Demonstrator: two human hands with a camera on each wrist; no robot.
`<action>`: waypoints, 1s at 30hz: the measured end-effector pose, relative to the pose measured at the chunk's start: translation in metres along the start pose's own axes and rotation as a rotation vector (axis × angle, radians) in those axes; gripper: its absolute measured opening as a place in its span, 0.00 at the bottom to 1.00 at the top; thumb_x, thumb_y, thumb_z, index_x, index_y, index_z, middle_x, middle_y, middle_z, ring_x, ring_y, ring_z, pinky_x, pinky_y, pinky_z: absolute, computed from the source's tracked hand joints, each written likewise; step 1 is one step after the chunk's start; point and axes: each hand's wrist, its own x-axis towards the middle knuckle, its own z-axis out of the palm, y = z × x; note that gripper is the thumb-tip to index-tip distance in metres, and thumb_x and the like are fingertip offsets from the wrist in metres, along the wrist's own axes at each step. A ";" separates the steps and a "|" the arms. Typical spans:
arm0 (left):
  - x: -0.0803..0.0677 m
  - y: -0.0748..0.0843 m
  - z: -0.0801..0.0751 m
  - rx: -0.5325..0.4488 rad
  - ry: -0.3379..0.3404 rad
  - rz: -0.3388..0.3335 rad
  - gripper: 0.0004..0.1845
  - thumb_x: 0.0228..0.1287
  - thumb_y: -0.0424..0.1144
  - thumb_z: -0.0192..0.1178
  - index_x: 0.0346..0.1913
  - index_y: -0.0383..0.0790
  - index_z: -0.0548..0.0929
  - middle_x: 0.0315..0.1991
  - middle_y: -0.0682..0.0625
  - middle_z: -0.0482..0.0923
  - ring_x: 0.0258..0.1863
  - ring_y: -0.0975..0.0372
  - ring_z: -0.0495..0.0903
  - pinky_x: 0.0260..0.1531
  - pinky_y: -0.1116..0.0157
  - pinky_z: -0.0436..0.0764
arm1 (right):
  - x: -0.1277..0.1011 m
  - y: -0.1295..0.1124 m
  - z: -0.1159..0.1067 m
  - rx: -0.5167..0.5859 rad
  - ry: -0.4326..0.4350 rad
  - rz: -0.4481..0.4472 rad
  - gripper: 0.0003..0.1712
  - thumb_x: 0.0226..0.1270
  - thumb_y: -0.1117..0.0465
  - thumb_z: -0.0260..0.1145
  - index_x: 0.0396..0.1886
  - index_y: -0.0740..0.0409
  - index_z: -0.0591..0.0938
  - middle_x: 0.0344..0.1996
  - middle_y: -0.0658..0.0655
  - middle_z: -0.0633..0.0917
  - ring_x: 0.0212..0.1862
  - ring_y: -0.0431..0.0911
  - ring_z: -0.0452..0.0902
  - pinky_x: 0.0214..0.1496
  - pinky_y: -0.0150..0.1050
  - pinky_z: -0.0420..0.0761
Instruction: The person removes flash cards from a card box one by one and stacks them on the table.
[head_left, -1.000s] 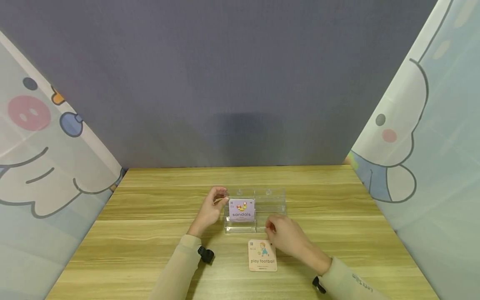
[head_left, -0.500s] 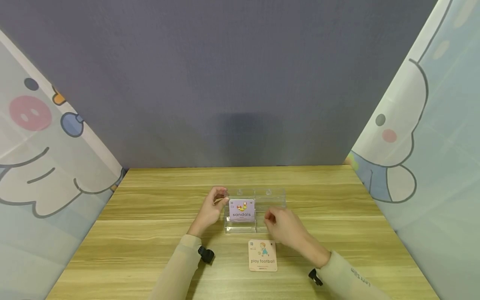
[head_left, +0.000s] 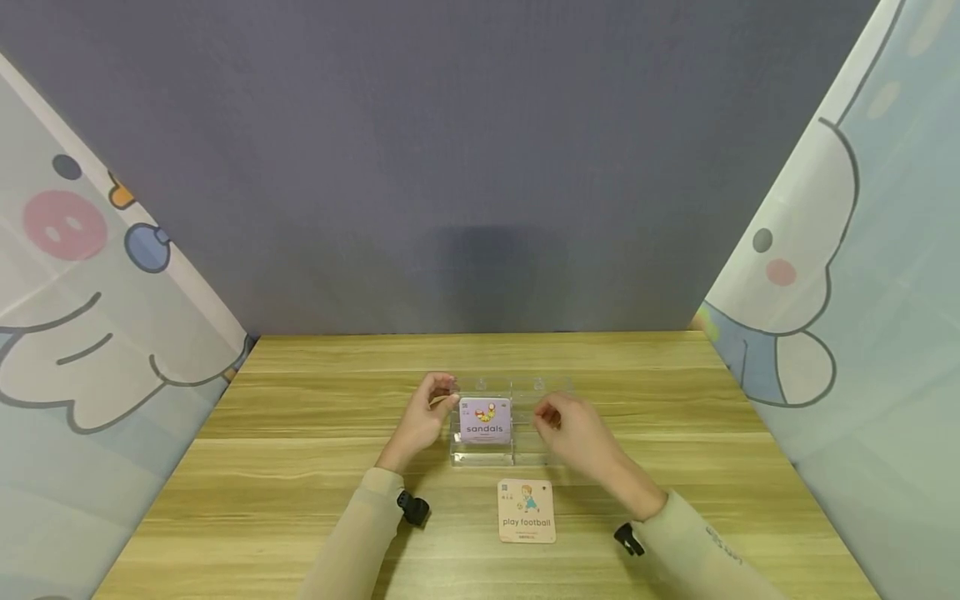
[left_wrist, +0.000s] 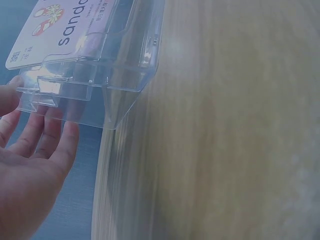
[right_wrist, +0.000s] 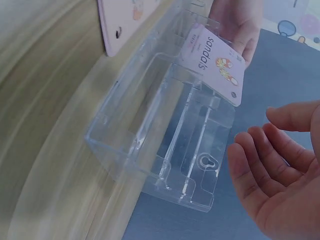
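A clear acrylic holder (head_left: 483, 455) stands on the wooden table (head_left: 300, 483). A lilac "sandals" card (head_left: 484, 419) sits upright in its left pocket. My left hand (head_left: 438, 402) holds the holder's left end, thumb at the front and fingers behind it. The left wrist view shows that hand (left_wrist: 35, 150) beside the holder (left_wrist: 125, 75) and the card (left_wrist: 60, 25). My right hand (head_left: 553, 418) hovers over the right pocket, fingers relaxed and holding nothing. In the right wrist view its palm (right_wrist: 270, 170) faces the holder (right_wrist: 150, 140), apart from it. That pocket holds nothing.
A "play football" card (head_left: 527, 511) lies flat on the table just in front of the holder. A grey wall closes the table's far edge, and cartoon-printed curtains (head_left: 90, 333) hang at both sides.
My right hand has moved up and away from the "play football" card to above the holder's right pocket. The left hand and the holder have stayed put.
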 end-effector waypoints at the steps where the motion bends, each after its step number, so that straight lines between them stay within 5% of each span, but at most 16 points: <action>1: 0.000 0.000 0.000 0.002 0.002 0.002 0.16 0.74 0.25 0.56 0.60 0.26 0.70 0.56 0.33 0.74 0.55 0.49 0.76 0.59 0.53 0.78 | 0.001 0.000 0.000 -0.002 0.002 0.000 0.05 0.62 0.68 0.73 0.34 0.56 0.85 0.28 0.45 0.82 0.31 0.37 0.76 0.36 0.31 0.81; 18: -0.001 0.000 0.001 -0.008 0.016 -0.010 0.15 0.73 0.25 0.57 0.60 0.30 0.72 0.54 0.38 0.76 0.54 0.50 0.76 0.60 0.52 0.77 | 0.012 -0.008 0.007 0.045 0.064 -0.053 0.06 0.61 0.69 0.73 0.38 0.61 0.85 0.30 0.47 0.83 0.33 0.39 0.77 0.36 0.33 0.81; 30: -0.001 0.001 0.000 -0.011 0.009 -0.017 0.16 0.74 0.26 0.57 0.60 0.28 0.71 0.56 0.34 0.75 0.55 0.49 0.76 0.60 0.52 0.77 | 0.021 -0.008 0.023 0.009 0.091 -0.136 0.08 0.63 0.65 0.73 0.42 0.61 0.86 0.34 0.49 0.84 0.36 0.40 0.79 0.38 0.32 0.83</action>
